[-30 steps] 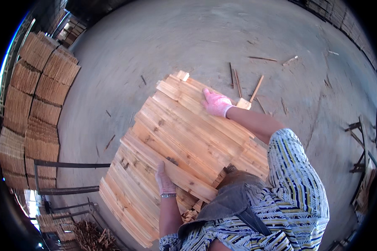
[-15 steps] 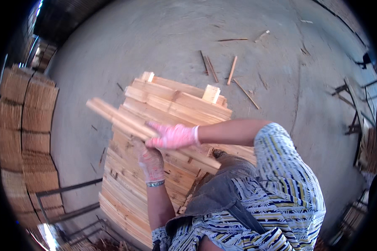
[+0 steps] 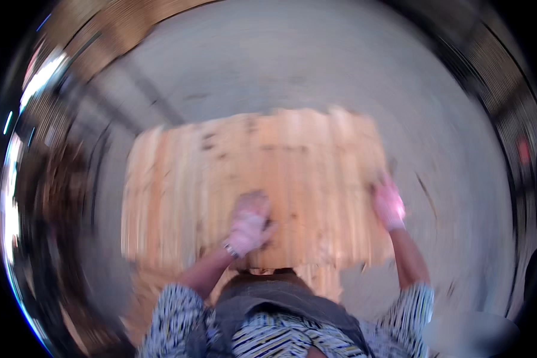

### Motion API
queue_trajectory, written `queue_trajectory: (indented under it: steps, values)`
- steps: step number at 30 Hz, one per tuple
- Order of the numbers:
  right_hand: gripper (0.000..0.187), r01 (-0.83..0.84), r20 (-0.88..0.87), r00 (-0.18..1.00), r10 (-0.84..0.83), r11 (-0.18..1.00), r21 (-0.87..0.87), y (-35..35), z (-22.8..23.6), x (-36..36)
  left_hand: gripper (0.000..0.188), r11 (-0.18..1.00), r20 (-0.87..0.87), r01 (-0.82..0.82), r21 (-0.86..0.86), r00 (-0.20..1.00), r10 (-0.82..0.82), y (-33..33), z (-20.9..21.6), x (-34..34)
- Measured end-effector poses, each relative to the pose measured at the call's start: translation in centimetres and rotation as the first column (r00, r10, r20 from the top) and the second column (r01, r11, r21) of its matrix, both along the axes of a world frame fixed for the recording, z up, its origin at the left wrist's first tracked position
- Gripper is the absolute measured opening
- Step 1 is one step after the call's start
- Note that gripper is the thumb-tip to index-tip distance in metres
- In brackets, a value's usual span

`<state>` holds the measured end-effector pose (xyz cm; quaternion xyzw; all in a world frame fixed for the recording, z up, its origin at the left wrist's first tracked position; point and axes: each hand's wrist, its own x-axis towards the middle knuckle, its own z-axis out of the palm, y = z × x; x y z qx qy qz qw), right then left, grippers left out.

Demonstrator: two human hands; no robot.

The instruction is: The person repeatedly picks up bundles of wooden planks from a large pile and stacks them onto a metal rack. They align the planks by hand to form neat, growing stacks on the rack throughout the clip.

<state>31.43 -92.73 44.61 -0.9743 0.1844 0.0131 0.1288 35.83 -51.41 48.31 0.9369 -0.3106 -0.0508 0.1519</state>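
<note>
A wide layer of pale wooden boards lies side by side in front of me, smeared by motion. Over its near middle is my left hand in a pink-white glove, thumb apart from the fingers and nothing visible in it. I cannot make out whether it presses on the wood. My right hand, in a pink glove, is at the right edge of the boards; its fingers are blurred, so their grip cannot be read.
Grey concrete floor surrounds the boards. Stacked wood stands at the far left. Brown clutter is blurred on the left side. A thin dark strip lies on the floor to the right.
The view has swung round over the boards. My hands were together around wooden strips; now they are wide apart, the right one at the boards' right edge, and no strips show in them.
</note>
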Motion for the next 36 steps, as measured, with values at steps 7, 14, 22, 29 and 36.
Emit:
queue_trajectory:
  steps: [7,14,22,29,36]
  values:
    - [0.054,0.052,0.155,0.987,-0.036,0.994,-0.1,-3.6,1.2,-1.5,0.059,0.977,0.172,-0.041,-0.207,0.982,0.078,-1.7,-3.3,-2.5]
    - [0.057,0.128,0.099,0.99,-0.1,0.935,-0.332,-2.6,1.5,-1.1,0.061,0.601,-0.035,-0.482,-0.638,0.798,0.602,17.8,-0.3,-0.2]
    - [0.053,-0.062,0.224,0.965,0.133,0.953,-0.296,12.4,3.4,-4.4,0.079,0.09,-0.815,-0.867,-0.49,0.492,0.305,45.2,-2.2,1.2]
    - [0.048,-0.103,0.231,0.969,0.083,0.992,0.077,24.7,5.1,-9.8,0.075,0.026,-0.811,-0.848,-0.529,0.497,-0.308,49.5,-9.3,1.2]
    - [0.049,-0.2,0.293,0.95,0.106,0.928,0.314,33.5,8.1,-7.8,0.095,0.588,-0.798,-0.784,-0.2,0.478,0.367,48.5,-6.3,1.3]
